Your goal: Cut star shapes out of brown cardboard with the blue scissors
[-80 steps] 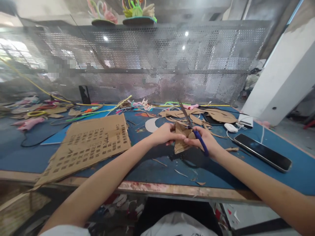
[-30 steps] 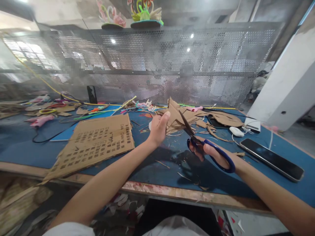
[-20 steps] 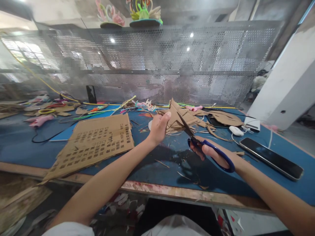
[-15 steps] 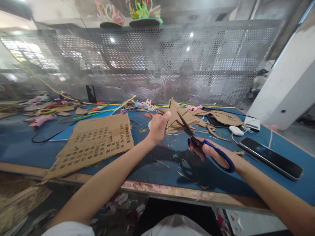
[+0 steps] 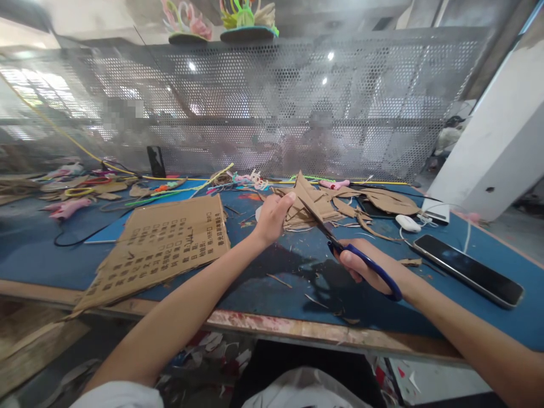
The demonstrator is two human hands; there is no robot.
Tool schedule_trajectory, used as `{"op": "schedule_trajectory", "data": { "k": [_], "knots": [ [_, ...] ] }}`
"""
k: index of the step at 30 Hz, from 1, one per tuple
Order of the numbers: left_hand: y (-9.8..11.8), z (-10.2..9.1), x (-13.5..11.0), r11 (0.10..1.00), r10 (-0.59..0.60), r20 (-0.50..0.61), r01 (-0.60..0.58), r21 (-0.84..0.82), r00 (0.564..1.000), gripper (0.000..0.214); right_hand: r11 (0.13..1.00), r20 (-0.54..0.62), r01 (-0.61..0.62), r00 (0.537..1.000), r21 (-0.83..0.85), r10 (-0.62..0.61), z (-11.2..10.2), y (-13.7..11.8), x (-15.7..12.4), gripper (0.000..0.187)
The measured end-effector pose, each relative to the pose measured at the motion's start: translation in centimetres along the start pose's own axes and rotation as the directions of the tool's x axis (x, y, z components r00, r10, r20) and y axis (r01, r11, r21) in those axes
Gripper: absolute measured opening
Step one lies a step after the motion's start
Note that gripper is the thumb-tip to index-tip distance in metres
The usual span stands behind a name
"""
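Near the centre, my left hand (image 5: 274,214) pinches a small pointed piece of cardboard (image 5: 302,195), thumb on top. My right hand (image 5: 361,260) is wrapped round the blue handles of a pair of scissors (image 5: 325,228). Their dark blades lie against the right side of the cardboard piece and look nearly closed. Where the blade tips end on the cardboard is hard to make out. Behind both hands lies a heap of cardboard scraps (image 5: 340,211). A large printed cardboard sheet (image 5: 170,243) rests on the table to the left.
A phone (image 5: 467,271) and a white earphone case (image 5: 408,223) with cables lie at the right. Pink glue guns (image 5: 70,207) and coloured craft pieces (image 5: 253,180) are spread along the back. A perforated metal screen (image 5: 276,107) rises behind the blue table (image 5: 263,294).
The scissor blades have swung closer together at the cardboard, and my right hand has closed on the handles and risen slightly. My left hand keeps its hold.
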State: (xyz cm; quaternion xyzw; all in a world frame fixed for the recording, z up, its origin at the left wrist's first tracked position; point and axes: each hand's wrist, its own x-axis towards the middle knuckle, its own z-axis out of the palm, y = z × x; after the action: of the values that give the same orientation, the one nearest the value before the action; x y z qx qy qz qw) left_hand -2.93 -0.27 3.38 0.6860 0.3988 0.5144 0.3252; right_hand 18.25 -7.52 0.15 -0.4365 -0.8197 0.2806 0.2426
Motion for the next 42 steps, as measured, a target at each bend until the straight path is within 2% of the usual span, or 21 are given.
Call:
{"op": "schedule_trajectory", "data": {
  "k": [4, 7, 12, 14, 18, 20, 22, 25, 27, 29, 31, 34, 39, 42],
  "knots": [
    [-0.1, 0.0, 0.1, 0.998, 0.07, 0.047, -0.07, -0.005, 0.996, 0.035, 0.999, -0.034, -0.034, 0.999, -0.021, 0.033, 0.3, -0.3, 0.1, 0.066],
    [-0.3, 0.2, 0.3, 0.989, 0.13, 0.08, -0.123, -0.084, 0.988, 0.032, 0.997, -0.066, -0.073, 0.995, -0.01, 0.072, 0.7, -0.2, 0.2, 0.066],
    [-0.8, 0.2, 1.1, 0.979, 0.145, 0.177, -0.115, -0.169, 0.973, 0.034, 0.996, -0.064, -0.082, 0.995, -0.022, 0.08, 0.9, 0.0, 0.2, 0.066],
    [-0.8, 0.1, 1.3, 0.988, 0.088, 0.196, -0.061, -0.141, 0.977, 0.037, 0.992, -0.084, -0.108, 0.991, -0.066, 0.102, 0.9, 0.0, 0.3, 0.066],
    [-0.2, 0.1, 1.1, 0.981, -0.166, 0.225, 0.183, -0.059, 0.96, 0.041, 0.966, -0.139, -0.159, 0.982, -0.206, 0.131, 0.9, -0.2, 0.6, 0.063],
    [-0.1, 0.4, 0.8, 0.967, -0.232, 0.196, 0.248, -0.061, 0.953, 0.039, 0.945, -0.164, -0.197, 0.974, -0.262, 0.157, 1.0, -0.2, 0.8, 0.06],
    [-0.3, 0.8, 0.6, 0.959, -0.248, 0.125, 0.262, -0.11, 0.961, 0.036, 0.926, -0.184, -0.241, 0.964, -0.292, 0.193, 1.1, -0.1, 0.9, 0.056],
    [-1.1, 1.2, 0.5, 0.965, -0.202, -0.015, 0.197, -0.171, 0.979, 0.054, 0.918, -0.191, -0.261, 0.959, -0.298, 0.21, 1.2, 0.0, 1.1, 0.054],
    [-1.6, 1.2, 0.5, 0.989, -0.05, -0.081, 0.039, -0.14, 0.995, 0.064, 0.922, -0.191, -0.256, 0.96, -0.29, 0.206, 1.2, 0.0, 1.1, 0.055],
    [-2.0, 1.1, 0.7, 0.988, 0.138, -0.076, -0.143, -0.065, 0.988, 0.052, 0.926, -0.195, -0.252, 0.96, -0.28, 0.202, 1.2, 0.0, 1.0, 0.056],
    [-2.1, 0.8, 0.9, 0.971, 0.237, -0.027, -0.238, -0.016, 0.971, 0.031, 0.931, -0.196, -0.251, 0.96, -0.266, 0.202, 1.2, 0.1, 0.9, 0.056],
    [-2.0, 0.4, 1.3, 0.978, 0.207, -0.009, -0.207, -0.028, 0.978, 0.022, 0.938, -0.191, -0.244, 0.961, -0.244, 0.2, 1.2, 0.1, 0.9, 0.057],
    [-1.8, -0.7, 2.1, 0.99, 0.071, 0.041, -0.065, -0.126, 0.997, 0.03, 0.947, -0.177, -0.231, 0.965, -0.224, 0.194, 1.2, 0.1, 0.8, 0.059],
    [-1.9, -1.6, 2.6, 0.988, 0.034, 0.085, -0.02, -0.156, 0.996, 0.033, 0.951, -0.171, -0.222, 0.967, -0.216, 0.187, 1.2, 0.2, 0.8, 0.06]
  ]
}}
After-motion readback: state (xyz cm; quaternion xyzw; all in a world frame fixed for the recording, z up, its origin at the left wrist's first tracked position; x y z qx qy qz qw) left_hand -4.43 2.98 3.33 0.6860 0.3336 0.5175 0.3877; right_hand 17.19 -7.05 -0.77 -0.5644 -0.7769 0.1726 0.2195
